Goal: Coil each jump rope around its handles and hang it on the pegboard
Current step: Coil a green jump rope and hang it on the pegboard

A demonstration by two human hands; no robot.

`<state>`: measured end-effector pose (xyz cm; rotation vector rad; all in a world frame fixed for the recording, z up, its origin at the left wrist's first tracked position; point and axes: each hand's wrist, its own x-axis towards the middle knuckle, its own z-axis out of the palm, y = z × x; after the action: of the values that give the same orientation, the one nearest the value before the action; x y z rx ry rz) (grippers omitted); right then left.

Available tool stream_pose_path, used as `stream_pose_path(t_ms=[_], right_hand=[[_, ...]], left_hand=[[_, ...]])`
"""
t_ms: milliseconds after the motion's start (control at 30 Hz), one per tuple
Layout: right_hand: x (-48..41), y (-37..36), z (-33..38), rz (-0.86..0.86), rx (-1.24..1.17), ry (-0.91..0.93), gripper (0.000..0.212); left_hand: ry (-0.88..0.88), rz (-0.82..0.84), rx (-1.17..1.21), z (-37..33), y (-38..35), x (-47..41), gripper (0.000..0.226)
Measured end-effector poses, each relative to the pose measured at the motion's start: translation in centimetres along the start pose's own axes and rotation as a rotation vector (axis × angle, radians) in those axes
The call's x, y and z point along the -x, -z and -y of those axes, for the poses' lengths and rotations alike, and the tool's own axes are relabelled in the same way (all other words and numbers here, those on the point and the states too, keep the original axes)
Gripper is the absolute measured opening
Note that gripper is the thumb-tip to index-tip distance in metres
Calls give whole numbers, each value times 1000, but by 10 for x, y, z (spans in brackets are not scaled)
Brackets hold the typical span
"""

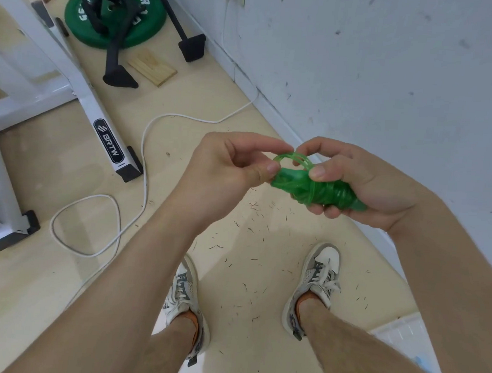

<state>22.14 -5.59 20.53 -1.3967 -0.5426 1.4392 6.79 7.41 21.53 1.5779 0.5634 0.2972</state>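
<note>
Looking down from head height at two bare forearms [134, 266] over a pale floor [42, 294].

At far left, a white exercise machine frame [79, 93], with a green weight plate [84, 26] beyond it near the top edge. Next, a white cable [143, 150] snaking across the floor, and a small wooden block [152, 67] close to the foot of the wall.

Left of centre, the left hand [229, 162], thumb and forefinger pinched on a small loop [293, 158] of green cord, other fingers loosely curled. Just right of it, touching both hands, the jump rope [317, 190]: translucent green, wound into a short fat bundle, handles mostly buried under the turns. Then the right hand [358, 182], curled round the bundle from below, thumb pressing down on the wraps at the top.

Farther right, a scuffed white wall [393, 65]. Below the hands, two grey-and-white trainers [320, 276]. No pegboard in view.

Probably light, and soft enough to bend, yet springy: likely to unwind if let go. Looks smooth, so perhaps slippery. Best gripped round the middle of the bundle, across the turns, with a thumb on the last wrap. Free loop seemingly the part to slip over a peg.
</note>
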Motion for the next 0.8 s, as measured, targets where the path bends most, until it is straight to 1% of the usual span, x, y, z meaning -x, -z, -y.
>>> stream_pose_path(t_ms=[100,233,300,333,367,433,500,567,633,733,800], right_hand=[[-1,-1,1,-56,-41,-20,39],[0,-3,3,-124,-33,-43,28],[0,-4,3,-161,-39,-41,17],[0,-6,3,-182,-46,-42,8],[0,-7,3,-202,-57,-46,3],[-1,-10,2,-219,-77,-57,6],[-3,-14,2,-222,-89,-57,7],[-3,-16,2,-215,-102,-26,11],[-3,-16,1,-197,-82,29,20],[-2,-17,0,-171,-40,95,31],[-2,-16,1,-152,-22,127,35]], left_hand=[[-19,-43,21,-1,-4,0,30],[21,3,99,1,0,-1,31],[28,26,90,2,-1,-1,40],[29,28,43,2,-4,0,48],[25,17,-22,3,-9,0,53],[5,-38,-122,3,-16,-1,54],[-18,-88,-149,3,-18,-3,50],[-33,-101,-172,2,-20,-3,48],[-51,-100,-223,-1,-22,-1,48],[-67,-98,-190,-4,-26,1,52],[-58,-131,-176,-3,-27,-1,53]])
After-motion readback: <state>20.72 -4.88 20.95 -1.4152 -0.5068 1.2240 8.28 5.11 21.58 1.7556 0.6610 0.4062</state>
